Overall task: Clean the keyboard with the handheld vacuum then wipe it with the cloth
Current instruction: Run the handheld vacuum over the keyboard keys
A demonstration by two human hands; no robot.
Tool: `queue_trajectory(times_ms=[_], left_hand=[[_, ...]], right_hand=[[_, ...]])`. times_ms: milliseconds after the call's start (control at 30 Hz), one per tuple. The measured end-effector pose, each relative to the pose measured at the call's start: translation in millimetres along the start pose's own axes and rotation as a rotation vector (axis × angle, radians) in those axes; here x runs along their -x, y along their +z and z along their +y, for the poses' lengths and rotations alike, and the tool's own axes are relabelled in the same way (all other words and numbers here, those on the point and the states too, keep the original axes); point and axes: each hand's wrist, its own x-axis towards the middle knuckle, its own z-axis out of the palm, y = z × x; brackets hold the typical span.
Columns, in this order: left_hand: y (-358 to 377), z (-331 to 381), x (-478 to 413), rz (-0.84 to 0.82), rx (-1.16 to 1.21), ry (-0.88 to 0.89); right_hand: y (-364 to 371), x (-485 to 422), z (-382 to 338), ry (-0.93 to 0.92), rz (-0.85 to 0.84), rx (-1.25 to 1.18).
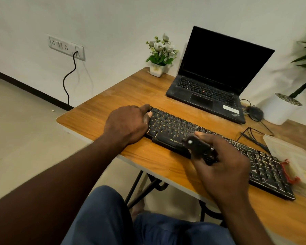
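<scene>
A black keyboard (173, 129) with yellow lettering lies diagonally across the wooden desk (99, 110). My left hand (129, 123) grips its left end, thumb on the top corner keys. My right hand (223, 163) holds a small black handheld vacuum (197, 147) with a white button, over the keyboard's front edge near the space bar. The right part of the keyboard (267, 167) shows pale dusty marks between the keys. A pale cloth or bag (290, 151) lies at the desk's right edge; I cannot tell which.
An open black laptop (212, 80) stands behind the keyboard. A small flower pot (158, 68) is at the back corner, a white planter (281, 110) at the right, with a mouse (254, 113) and cables beside it. A red clip (290, 174) lies near the keyboard's right end.
</scene>
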Motion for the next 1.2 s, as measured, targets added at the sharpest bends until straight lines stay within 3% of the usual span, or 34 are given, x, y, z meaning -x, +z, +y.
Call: queue_trajectory(times_ms=[133, 267, 400, 533, 667, 800, 900, 1000, 1067, 1200], left_hand=[[-1, 1, 0, 0.002, -0.01, -0.005], [-1, 0, 0, -0.017, -0.005, -0.005], [0, -4, -2, -0.034, 0.027, -0.025], [1, -5, -2, -0.027, 0.056, -0.029], [2, -8, -4, -0.037, 0.069, -0.043], [1, -8, -3, -0.032, 0.099, -0.053], [0, -7, -3, -0.029, 0.085, -0.037], [0, -8, -3, -0.024, 0.087, -0.042], [2, -6, -1, -0.006, 0.071, -0.032], [3, -3, -1, 0.027, 0.027, -0.002]], right_hand=[[-6, -7, -5, 0.01, -0.167, -0.066], [-6, -19, 0, 0.099, -0.055, -0.036], [15, -33, -16, 0.065, -0.295, -0.103], [31, -59, -18, 0.092, -0.166, -0.099], [45, -71, -25, 0.067, -0.372, -0.159], [48, -82, -16, 0.107, -0.25, -0.15], [48, -82, -19, 0.141, -0.433, -0.258], [43, -85, -9, 0.118, -0.301, -0.056], [25, -85, 5, 0.203, -0.257, -0.092], [-19, -68, 26, 0.298, -0.511, -0.175]])
